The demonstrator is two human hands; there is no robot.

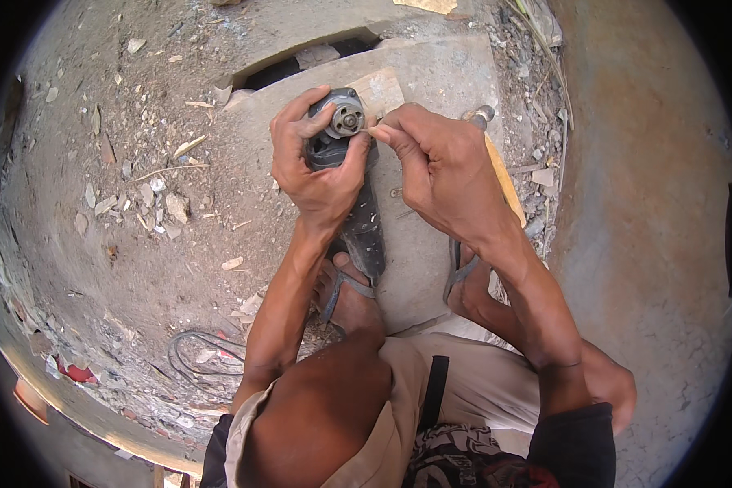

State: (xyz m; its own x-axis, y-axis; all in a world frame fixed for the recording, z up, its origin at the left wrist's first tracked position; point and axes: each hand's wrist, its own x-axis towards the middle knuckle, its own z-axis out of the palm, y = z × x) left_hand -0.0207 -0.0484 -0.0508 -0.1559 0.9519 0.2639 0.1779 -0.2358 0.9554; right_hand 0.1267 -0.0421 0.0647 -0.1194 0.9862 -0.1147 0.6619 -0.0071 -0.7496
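Note:
My left hand [324, 191] is wrapped round the head of a dark angle grinder [364, 236]. The grinder's round metal spindle end [348, 119] faces up, with no disc on it. Its long body slants down toward my left foot. Beside the spindle, my right hand [451, 167] is closed in a pinch, thumb and forefinger together. A thin, light-coloured sliver [368, 131] shows at those fingertips, close to the spindle's edge; its kind is too small to make out. My left palm hides part of the grinder's head.
Under the grinder lies a concrete slab [431, 244] with a dark slot [309, 61] at its far edge. A flat wooden piece [382, 89] and a yellow-handled tool [504, 183] rest on it. Rubble [177, 207] covers the left ground; a black cable [191, 358] curls there.

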